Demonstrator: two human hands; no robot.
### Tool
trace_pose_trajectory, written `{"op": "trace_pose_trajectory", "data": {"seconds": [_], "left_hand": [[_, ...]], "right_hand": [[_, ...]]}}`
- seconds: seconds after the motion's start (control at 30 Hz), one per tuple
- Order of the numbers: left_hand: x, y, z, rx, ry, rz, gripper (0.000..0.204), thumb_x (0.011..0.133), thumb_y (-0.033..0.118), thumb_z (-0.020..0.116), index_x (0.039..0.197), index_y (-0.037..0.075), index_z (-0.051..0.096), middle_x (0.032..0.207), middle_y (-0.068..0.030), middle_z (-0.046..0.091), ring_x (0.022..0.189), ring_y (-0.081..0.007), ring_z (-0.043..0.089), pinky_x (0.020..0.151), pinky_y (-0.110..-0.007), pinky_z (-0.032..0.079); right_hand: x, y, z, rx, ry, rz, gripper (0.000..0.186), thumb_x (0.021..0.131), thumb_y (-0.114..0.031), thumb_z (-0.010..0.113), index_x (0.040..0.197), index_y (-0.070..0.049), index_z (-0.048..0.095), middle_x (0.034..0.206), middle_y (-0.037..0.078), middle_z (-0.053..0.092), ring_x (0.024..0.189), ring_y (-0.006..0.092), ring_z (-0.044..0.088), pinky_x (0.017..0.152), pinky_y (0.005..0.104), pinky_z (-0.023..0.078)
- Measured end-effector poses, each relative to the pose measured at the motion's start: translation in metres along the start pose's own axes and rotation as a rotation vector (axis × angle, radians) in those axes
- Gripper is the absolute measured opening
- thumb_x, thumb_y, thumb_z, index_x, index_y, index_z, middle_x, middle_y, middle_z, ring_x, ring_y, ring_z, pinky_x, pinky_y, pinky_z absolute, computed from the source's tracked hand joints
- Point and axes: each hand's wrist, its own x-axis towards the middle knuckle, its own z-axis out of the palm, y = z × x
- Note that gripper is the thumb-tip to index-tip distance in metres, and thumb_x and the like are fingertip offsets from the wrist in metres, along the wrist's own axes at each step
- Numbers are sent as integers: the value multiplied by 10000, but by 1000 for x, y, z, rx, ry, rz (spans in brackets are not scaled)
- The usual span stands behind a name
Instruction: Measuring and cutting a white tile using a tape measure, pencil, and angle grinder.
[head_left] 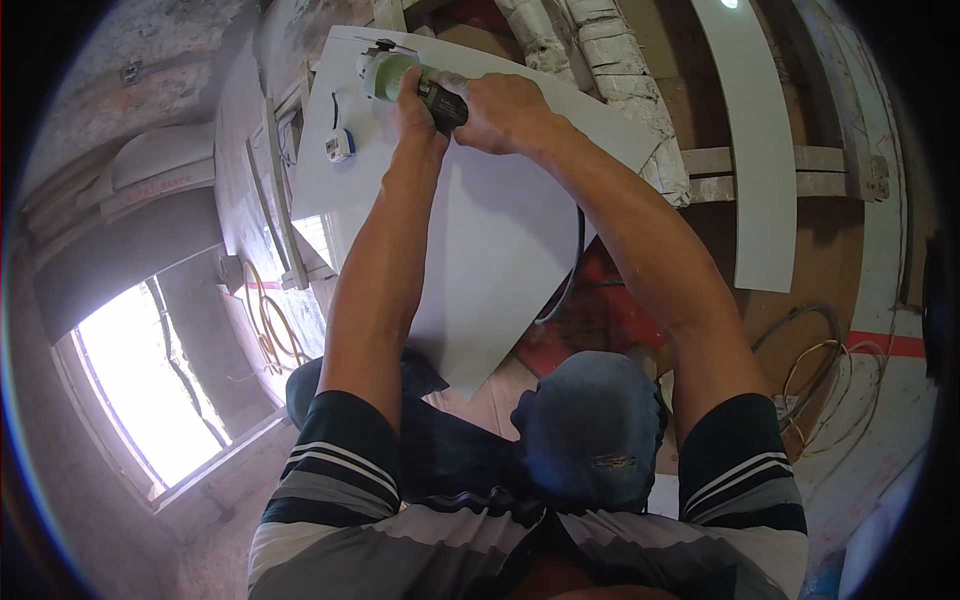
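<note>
Both my arms reach forward over a large white tile point(480, 250). A green and black angle grinder point(443, 103) is held low at the tile's far edge, with its disc on the far side. My left hand point(415, 112) is closed round the grinder near its head, the thumb along the green housing. My right hand point(507, 112) wraps round the rear of the body, its fingers partly hidden. A tape measure point(340, 146), white and blue, lies on the tile left of my left hand. A dark cord point(577, 260) runs over the tile's right edge.
White-crusted beams point(625, 80) and a long pale strip point(765, 200) lie to the right. Coiled cables point(825, 370) rest at the right, and a yellow hose point(265, 320) hangs at the left. A bright window opening point(140, 380) is at lower left. My jeans-clad knee point(590, 430) is near the tile.
</note>
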Motion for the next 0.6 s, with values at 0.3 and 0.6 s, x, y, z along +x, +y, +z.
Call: {"op": "trace_pose_trajectory", "data": {"seconds": [0.3,0.6], "left_hand": [[-8,-7,4,-45,4,-22,285,872,322,556,978,59,573,849,-87,640,759,-235,644,708,-369,545],[-14,-13,4,-52,-34,-13,298,881,328,547,1001,56,567,858,-91,639,765,-242,643,720,-374,546]], "right_hand": [[-9,4,1,25,31,4,346,672,-288,641,888,-20,669,841,156,673,807,307,655,716,411,522],[-19,10,4,11,90,-19,379,664,-327,656,842,7,673,802,166,670,773,309,656,699,403,520]]}}
